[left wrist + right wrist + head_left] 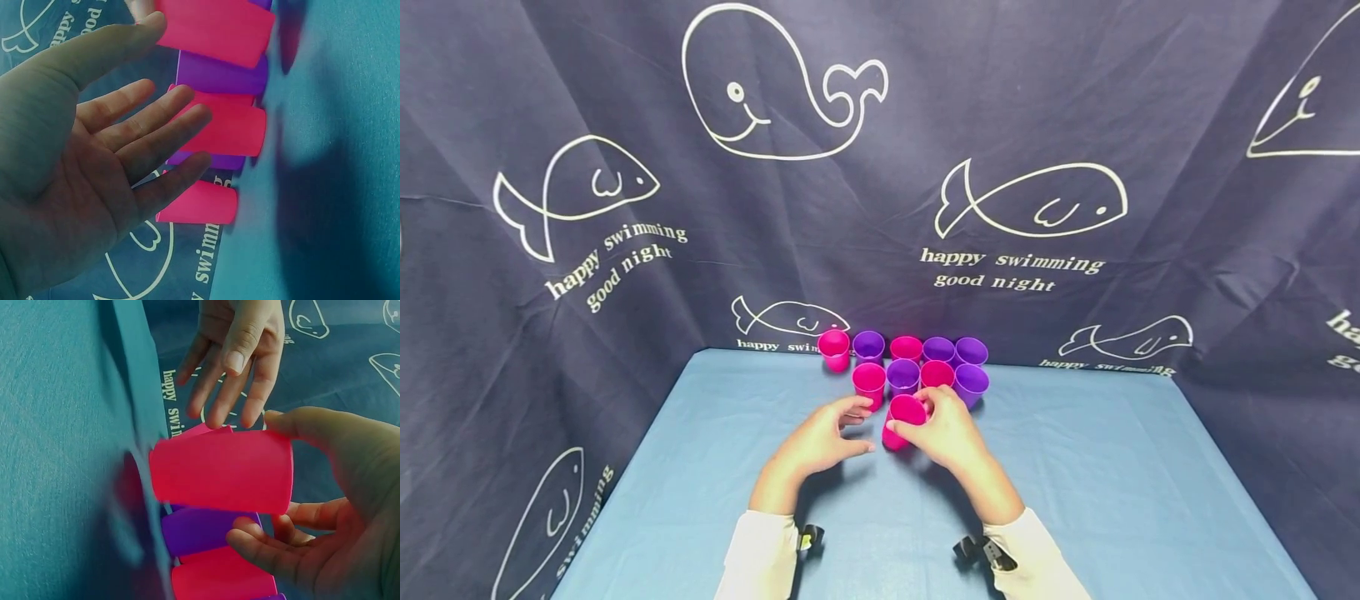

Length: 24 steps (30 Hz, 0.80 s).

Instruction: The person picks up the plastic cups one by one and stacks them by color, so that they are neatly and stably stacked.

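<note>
My right hand (951, 429) pinches a pink cup (905, 423) at its rim, thumb on the near side and fingers behind. This cup is upright in front of the other cups, its shadow on the cloth beside it; whether its base touches the cloth I cannot tell. To its left, my left hand (823, 437) has its fingers spread and holds nothing, as the left wrist view also shows. Just beyond the left fingertips is another pink cup (869, 385). A purple cup (903, 377) and a pink cup (937, 375) stand directly behind the held one.
A purple cup (972, 383) ends the nearer row on the right. Behind stands a back row of pink and purple cups, from a pink cup (834, 348) on the left to a purple cup (972, 350). A dark printed curtain (865, 225) rises behind the blue tablecloth (1105, 483).
</note>
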Each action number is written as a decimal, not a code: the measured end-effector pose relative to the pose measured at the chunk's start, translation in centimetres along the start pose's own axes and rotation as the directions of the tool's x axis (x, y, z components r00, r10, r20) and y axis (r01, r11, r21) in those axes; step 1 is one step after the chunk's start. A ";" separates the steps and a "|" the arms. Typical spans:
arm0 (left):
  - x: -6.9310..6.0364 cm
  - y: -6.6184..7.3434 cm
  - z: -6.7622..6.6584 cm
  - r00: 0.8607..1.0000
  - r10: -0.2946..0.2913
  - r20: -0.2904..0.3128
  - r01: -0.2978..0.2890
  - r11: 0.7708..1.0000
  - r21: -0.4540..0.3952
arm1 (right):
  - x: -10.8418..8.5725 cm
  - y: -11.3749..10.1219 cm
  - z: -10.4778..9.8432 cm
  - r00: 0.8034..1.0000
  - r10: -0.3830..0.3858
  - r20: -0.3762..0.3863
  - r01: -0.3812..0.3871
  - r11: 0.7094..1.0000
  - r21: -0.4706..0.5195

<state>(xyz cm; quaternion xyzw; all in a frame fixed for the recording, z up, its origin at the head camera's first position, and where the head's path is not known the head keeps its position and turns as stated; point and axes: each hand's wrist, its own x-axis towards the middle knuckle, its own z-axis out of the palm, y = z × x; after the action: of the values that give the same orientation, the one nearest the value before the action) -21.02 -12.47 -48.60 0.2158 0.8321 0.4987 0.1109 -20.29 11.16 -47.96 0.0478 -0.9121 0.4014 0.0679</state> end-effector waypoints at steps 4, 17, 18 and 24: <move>0.0 0.0 0.0 1.000 0.014 0.011 -0.014 1.000 0.007 | -0.1 -0.2 0.1 1.000 0.022 0.008 -0.022 1.000 0.018; -0.1 -0.1 0.1 1.000 0.008 0.025 -0.010 0.998 0.067 | -0.4 -0.8 0.3 1.000 0.022 0.016 -0.022 1.000 0.010; -0.1 -0.1 0.1 1.000 0.009 0.024 -0.010 0.998 0.069 | -0.4 -0.8 0.4 1.000 0.020 0.015 -0.020 1.000 0.007; 0.0 -0.4 0.1 1.000 0.008 0.028 -0.011 0.997 0.075 | -0.6 -1.0 0.5 0.999 0.024 0.036 -0.024 1.000 0.005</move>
<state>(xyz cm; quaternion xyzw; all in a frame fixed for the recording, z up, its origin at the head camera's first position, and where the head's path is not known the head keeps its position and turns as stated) -21.05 -12.58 -49.01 0.2306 0.8477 0.4645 0.1118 -19.62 10.12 -47.62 0.0441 -0.9126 0.4039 0.0464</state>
